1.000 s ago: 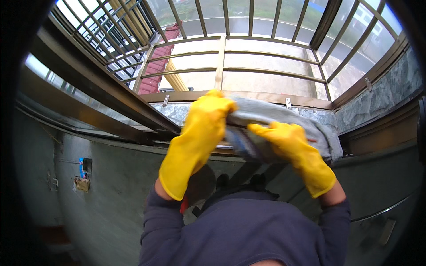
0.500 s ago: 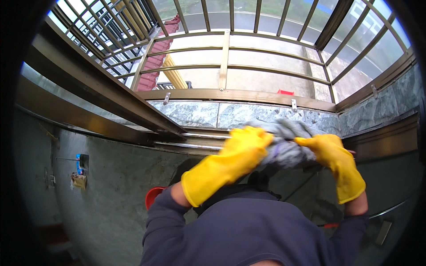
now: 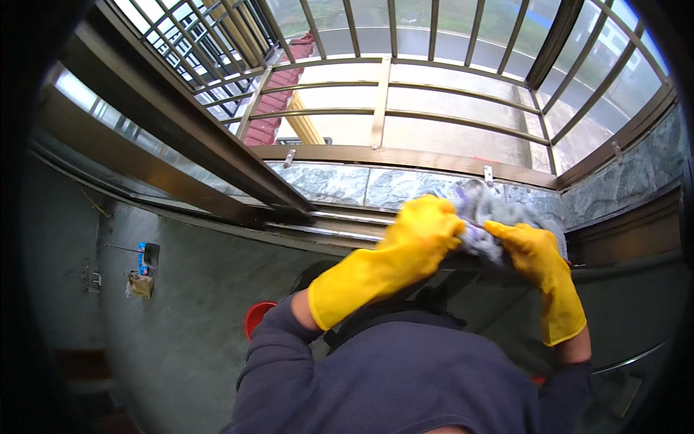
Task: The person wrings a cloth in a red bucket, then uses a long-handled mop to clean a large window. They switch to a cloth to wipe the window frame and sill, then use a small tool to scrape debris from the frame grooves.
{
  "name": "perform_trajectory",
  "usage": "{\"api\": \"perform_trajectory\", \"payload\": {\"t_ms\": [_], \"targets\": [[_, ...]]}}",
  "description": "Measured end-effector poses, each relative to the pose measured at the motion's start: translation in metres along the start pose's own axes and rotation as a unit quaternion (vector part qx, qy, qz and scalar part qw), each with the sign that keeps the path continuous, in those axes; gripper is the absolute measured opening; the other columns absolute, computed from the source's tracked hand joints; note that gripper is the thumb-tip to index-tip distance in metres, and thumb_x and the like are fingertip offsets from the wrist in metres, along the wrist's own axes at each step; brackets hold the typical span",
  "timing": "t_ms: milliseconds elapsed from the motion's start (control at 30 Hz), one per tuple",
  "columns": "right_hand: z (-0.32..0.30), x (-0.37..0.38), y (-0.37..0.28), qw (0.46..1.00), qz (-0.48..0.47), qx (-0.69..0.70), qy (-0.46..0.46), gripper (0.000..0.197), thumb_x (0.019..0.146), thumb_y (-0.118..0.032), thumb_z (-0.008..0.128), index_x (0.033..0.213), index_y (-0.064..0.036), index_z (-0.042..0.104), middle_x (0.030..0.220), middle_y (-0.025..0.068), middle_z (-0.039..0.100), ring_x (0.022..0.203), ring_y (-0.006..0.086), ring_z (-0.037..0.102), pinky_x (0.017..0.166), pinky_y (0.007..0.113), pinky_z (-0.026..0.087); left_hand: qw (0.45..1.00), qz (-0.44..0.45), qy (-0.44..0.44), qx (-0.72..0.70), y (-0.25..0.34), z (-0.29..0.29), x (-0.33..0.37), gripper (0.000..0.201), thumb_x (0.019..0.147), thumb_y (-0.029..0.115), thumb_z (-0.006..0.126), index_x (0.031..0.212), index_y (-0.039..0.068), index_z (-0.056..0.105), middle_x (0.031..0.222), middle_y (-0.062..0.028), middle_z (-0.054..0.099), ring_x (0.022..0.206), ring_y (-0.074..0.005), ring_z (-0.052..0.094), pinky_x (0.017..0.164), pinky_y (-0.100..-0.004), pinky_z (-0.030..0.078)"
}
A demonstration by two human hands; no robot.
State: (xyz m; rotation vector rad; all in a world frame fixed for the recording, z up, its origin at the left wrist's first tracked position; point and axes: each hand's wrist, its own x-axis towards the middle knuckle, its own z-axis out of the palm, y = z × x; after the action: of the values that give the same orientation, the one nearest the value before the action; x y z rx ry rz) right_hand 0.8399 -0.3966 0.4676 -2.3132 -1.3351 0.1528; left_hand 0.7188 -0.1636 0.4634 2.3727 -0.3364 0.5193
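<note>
Bunched over the right-hand stretch of a brown metal window track (image 3: 343, 226) is a soft grey-white cloth (image 3: 499, 210) — whether it touches the track is hidden. The yellow-rubber-gloved left hand (image 3: 425, 230) grips its left part; the right hand (image 3: 533, 249), gloved alike, clasps it farther right along the track. Beyond the track runs a rough blue-grey stone ledge (image 3: 325, 184); on the track's near side, leftward, sits a round red basin (image 3: 256, 317).

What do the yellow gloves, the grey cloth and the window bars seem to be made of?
Yellow gloves: probably rubber; smooth, weave-free surface, slight sheen.
Grey cloth: some soft, matt textile, because it bunches in folds; fibre unclear.
Window bars: likely metal, bronze-toned and glossy, judging by their bright highlights.
</note>
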Motion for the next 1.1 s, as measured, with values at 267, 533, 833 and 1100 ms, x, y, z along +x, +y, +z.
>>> {"api": "perform_trajectory", "payload": {"t_ms": [267,533,833,1100], "targets": [[0.088,0.108,-0.117,0.971,-0.103,-0.107,-0.190,0.041,0.092,-0.022,0.047,0.132,-0.0280,0.053,0.094,0.0118,0.063,0.084,0.0316,0.065,0.070,0.043,0.050,0.950,-0.179,0.087,0.239,-0.017,-0.089,-0.097,0.021,0.075,0.003,0.067,0.096,0.005,0.064,0.095,-0.0144,0.062,0.089,-0.0358,0.058,0.077,-0.0421,0.046],[0.044,0.042,-0.059,0.980,-0.016,-0.124,-0.158,0.044,0.087,-0.016,0.054,0.128,-0.0309,0.057,0.084,0.0104,0.062,0.075,0.0291,0.064,0.061,0.041,0.047,0.985,-0.078,-0.087,0.128,-0.016,-0.031,-0.055,0.050,0.075,0.016,0.070,0.122,0.004,0.058,0.119,-0.0168,0.061,0.109,-0.0373,0.056,0.095,-0.0438,0.044],[-0.043,-0.062,0.033,0.960,0.149,-0.221,-0.086,0.029,0.081,-0.018,0.066,0.108,-0.0247,0.071,0.073,0.0109,0.064,0.066,0.0292,0.061,0.058,0.038,0.045,0.978,0.003,-0.129,0.162,0.030,0.174,0.026,0.042,0.078,0.015,0.055,0.114,-0.005,0.057,0.109,-0.0194,0.060,0.097,-0.0300,0.058,0.083,-0.0383,0.049],[-0.081,-0.081,0.036,0.912,0.212,-0.323,-0.138,0.029,0.085,-0.018,0.057,0.111,-0.0244,0.067,0.088,0.0109,0.068,0.085,0.0300,0.066,0.071,0.042,0.050,0.969,-0.046,-0.243,0.005,0.047,0.201,0.120,0.009,0.072,0.009,0.066,0.080,0.006,0.068,0.086,-0.0215,0.066,0.076,-0.0401,0.064,0.066,-0.0420,0.053]]}}
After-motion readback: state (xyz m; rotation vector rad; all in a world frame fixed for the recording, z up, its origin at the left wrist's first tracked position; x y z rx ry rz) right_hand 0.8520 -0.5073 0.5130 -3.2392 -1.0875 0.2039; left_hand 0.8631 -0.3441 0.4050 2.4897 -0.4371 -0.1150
